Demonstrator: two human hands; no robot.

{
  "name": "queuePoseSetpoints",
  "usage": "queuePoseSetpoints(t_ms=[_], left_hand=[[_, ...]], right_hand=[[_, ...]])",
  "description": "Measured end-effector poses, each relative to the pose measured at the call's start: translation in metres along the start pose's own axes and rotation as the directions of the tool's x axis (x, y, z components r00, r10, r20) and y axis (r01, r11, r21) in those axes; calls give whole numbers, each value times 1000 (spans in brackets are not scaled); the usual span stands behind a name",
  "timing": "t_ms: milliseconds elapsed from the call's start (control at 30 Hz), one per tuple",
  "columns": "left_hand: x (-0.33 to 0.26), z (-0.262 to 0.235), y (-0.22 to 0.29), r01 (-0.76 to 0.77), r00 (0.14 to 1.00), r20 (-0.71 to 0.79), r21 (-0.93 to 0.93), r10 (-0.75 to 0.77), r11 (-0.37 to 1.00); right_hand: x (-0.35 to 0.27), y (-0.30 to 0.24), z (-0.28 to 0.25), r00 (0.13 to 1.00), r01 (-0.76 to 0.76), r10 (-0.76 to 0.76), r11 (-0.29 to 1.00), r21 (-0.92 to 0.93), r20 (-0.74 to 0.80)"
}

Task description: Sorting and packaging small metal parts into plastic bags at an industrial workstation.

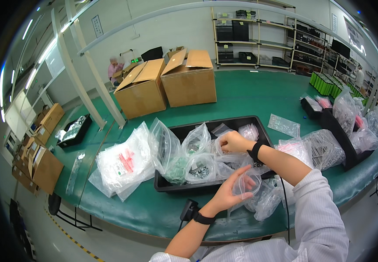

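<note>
My left hand [227, 195] is at the front edge of the black tray [165, 185]. It holds a small clear plastic bag [247, 185], whose mouth gapes in a round shape between thumb and fingers. Over the tray, my right hand [236, 142] dips its fingertips, bent together, into an opened clear bag of small parts [218, 149]. Whatever those fingers pinch is hidden. Around it in the tray stand more opened bags: one of small metal parts [200, 171], one of greenish parts [176, 169]. Both wrists wear black bands.
A stack of flat clear bags with red print [125, 160] lies left of the tray. Crumpled bags [265, 201] and a bag of long thin parts [324, 149] lie to the right. Two cardboard boxes [189, 85] stand behind. A black cable [284, 196] hangs over the front edge.
</note>
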State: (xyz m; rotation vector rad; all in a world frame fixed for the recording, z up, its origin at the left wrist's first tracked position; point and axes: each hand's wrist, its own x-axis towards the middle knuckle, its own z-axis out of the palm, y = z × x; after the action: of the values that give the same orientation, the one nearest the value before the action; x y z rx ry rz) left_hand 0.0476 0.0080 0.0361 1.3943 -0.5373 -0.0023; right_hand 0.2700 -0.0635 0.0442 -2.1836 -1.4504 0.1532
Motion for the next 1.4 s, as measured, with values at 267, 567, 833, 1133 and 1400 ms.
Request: queuePoseSetpoints(t_ms=[267,567,833,1133,1400], left_hand=[[2,0,1,-17,1000,-3,14,17,1000],[-1,1,0,-13,1000,3,-14,13,1000],[0,3,0,21,1000,-20,-112,-24,993],[5,3,3,55,998,-35,-115,-60,992],[3,10,-3,131,988,-70,-119,-140,984]], right_hand=[[-6,0,-17,935,-333,326,671,662,140],[-9,-1,-30,774,-505,506,131,853,380],[-68,-28,-94,878,-227,302,-422,878,372],[-199,-60,-55,901,291,430,-687,665,50],[-231,-81,-33,892,432,436,-741,513,-122]])
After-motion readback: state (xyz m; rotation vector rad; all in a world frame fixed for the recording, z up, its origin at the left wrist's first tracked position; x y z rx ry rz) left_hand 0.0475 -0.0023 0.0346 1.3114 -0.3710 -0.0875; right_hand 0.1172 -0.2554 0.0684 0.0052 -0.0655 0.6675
